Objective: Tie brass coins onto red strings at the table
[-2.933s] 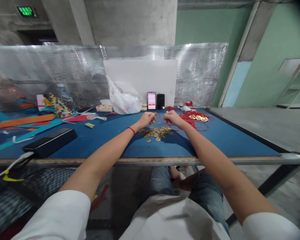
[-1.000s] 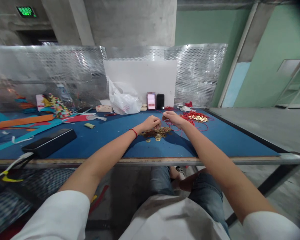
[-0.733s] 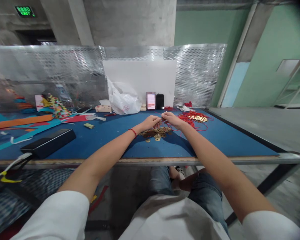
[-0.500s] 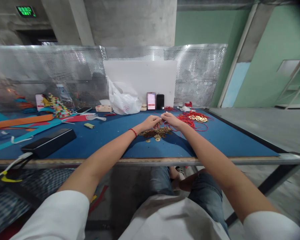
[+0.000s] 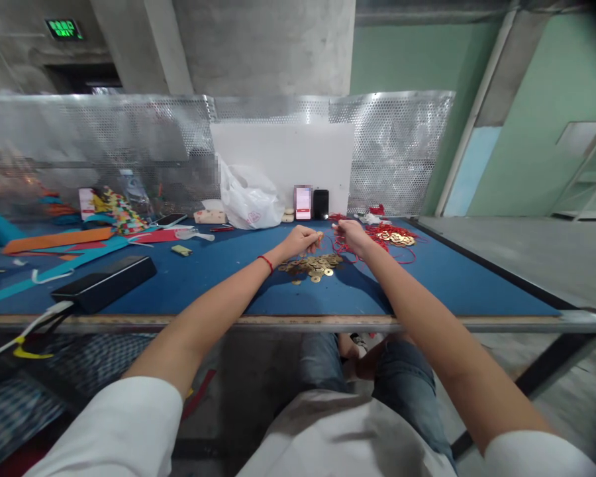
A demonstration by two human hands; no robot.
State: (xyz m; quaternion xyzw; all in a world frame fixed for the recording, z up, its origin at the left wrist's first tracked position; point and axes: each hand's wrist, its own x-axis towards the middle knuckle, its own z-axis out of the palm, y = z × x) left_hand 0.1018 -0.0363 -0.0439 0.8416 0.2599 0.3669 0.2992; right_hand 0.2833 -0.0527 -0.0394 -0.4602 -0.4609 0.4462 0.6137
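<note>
A loose heap of brass coins (image 5: 312, 266) lies on the blue table (image 5: 442, 271) in front of me. Just above its far edge my left hand (image 5: 302, 239) is closed in a pinch, apparently on a single coin at the fingertips. My right hand (image 5: 351, 234) is closed too, pinching a thin red string (image 5: 338, 248) that trails down to the table. The two hands are a short way apart. To the right lies a pile of coins tied with red string (image 5: 393, 235).
A white plastic bag (image 5: 251, 199), two phones (image 5: 311, 203) and a white board stand at the back against perforated metal screens. A black box (image 5: 106, 283) with a cable and coloured paper strips (image 5: 54, 240) lie to the left. The table's metal edge runs across the front.
My hands met over the coin heap, fingertips together, and have now drawn slightly apart. The view has shifted a little.
</note>
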